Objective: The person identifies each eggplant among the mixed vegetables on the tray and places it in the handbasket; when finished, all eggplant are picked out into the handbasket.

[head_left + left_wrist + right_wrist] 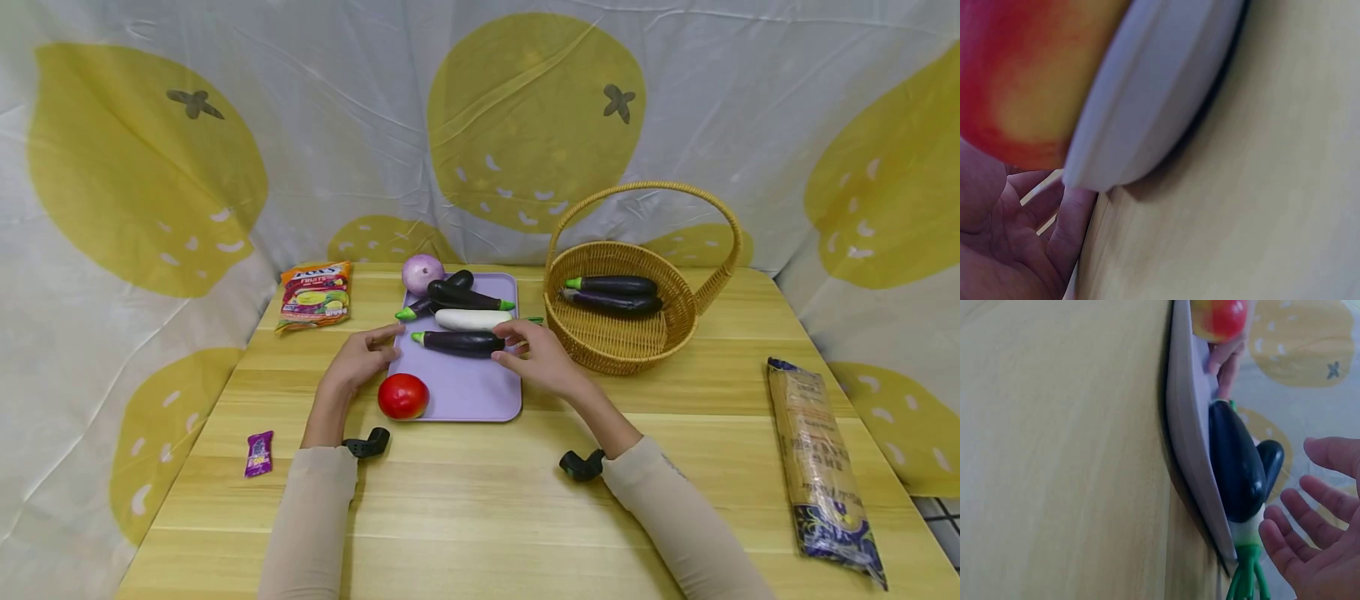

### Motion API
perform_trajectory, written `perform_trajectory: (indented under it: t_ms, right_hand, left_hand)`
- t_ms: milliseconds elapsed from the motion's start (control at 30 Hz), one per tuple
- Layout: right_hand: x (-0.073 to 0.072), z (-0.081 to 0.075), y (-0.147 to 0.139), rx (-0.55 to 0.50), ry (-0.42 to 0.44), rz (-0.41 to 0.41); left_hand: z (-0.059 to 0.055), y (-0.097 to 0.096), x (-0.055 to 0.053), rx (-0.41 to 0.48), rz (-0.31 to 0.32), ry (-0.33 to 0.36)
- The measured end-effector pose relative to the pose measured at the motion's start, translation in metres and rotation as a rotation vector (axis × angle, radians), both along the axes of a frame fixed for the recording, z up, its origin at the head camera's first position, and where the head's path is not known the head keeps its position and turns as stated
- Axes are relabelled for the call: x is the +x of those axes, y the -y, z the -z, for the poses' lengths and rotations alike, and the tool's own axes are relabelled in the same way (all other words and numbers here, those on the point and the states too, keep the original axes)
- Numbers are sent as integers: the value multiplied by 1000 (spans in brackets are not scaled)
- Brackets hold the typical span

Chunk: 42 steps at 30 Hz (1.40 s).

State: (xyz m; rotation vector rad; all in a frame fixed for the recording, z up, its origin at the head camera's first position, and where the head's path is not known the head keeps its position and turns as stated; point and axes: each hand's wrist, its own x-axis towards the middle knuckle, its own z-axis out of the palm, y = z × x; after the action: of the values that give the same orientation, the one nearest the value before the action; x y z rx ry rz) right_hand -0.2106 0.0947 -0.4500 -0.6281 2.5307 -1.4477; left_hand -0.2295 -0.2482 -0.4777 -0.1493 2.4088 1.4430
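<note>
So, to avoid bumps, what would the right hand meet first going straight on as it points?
Likely the frontmost long, glossy, blackish-purple eggplant on the lilac rectangular tray; the gap's depth is hard to judge.

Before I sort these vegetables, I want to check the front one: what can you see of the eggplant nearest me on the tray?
The eggplant is long, smooth and glossy, nearly black, with a bright green cap at its left end. It lies on its side across the lilac tray, just in front of the white radish, blunt end to the right. The open right hand is beside that end; contact isn't clear.
</note>
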Motion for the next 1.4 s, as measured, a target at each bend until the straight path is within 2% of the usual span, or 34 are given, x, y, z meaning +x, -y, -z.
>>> perform_trajectory:
  t_ms: [200,600,1200,1400]
  right_hand:
    - [-2,5,6,26,7,13]
    - [-7,12,16,162,-113,56]
    - [-17,19,33,307,-143,57]
    - [-14,20,38,389,-137,9]
  left_hand:
    - [1,2,-1,7,7,-15]
    - [0,1,-1,-15,10,-20]
    - [1,2,0,-10,10,-28]
    - [3,2,-1,-11,18,-43]
